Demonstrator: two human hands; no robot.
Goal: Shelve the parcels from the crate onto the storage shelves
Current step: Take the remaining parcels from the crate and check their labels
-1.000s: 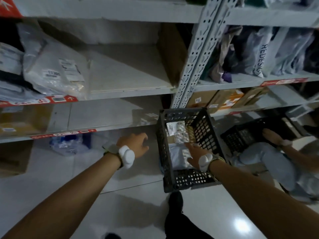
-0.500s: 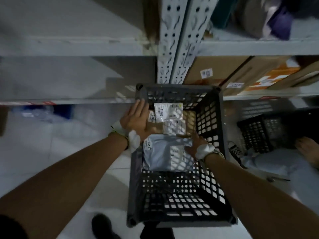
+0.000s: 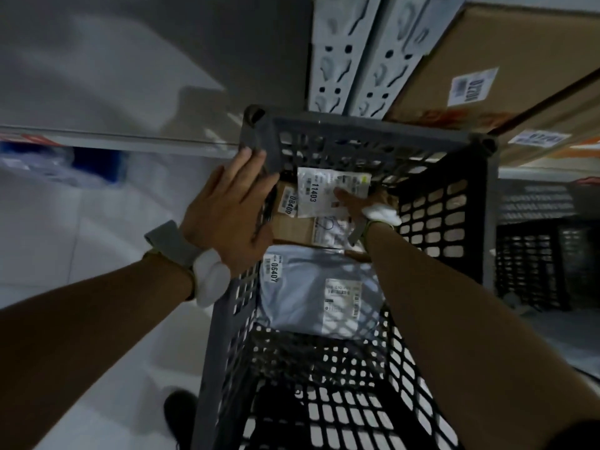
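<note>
1. Crate (image 3: 363,138): dark perforated plastic. It stands on the pale tiled floor (image 3: 97,238), hard against the foot of the shelving and directly below the person.
2. White parcel (image 3: 316,193): small and flat, label reading 11403. It is uppermost at the crate's far end, lying on item 3.
3. Brown carton (image 3: 292,227): label 08400. It sits inside the crate at the far end, partly covered by the white parcel.
4. Grey mailer bag (image 3: 302,297): label 06407, plus a shipping slip. It lies flat inside the crate, on the near side of the carton.
5. Left hand (image 3: 227,209): fingers straight and slightly spread, laid over the crate's left rim near the far corner. It grasps nothing.
6. Right hand (image 3: 354,203): reached down inside the crate, fingertips (image 3: 339,191) on the white parcel. I cannot tell whether it has a grip.
7. Storage shelf (image 3: 113,138): pale board to the left of the crate, with a perforated upright post (image 3: 341,60) behind the crate.
8. Cardboard box (image 3: 487,43): labelled, shelved to the right of the post.
9. Second crate (image 3: 535,254): dark, on the floor at the right.
</note>
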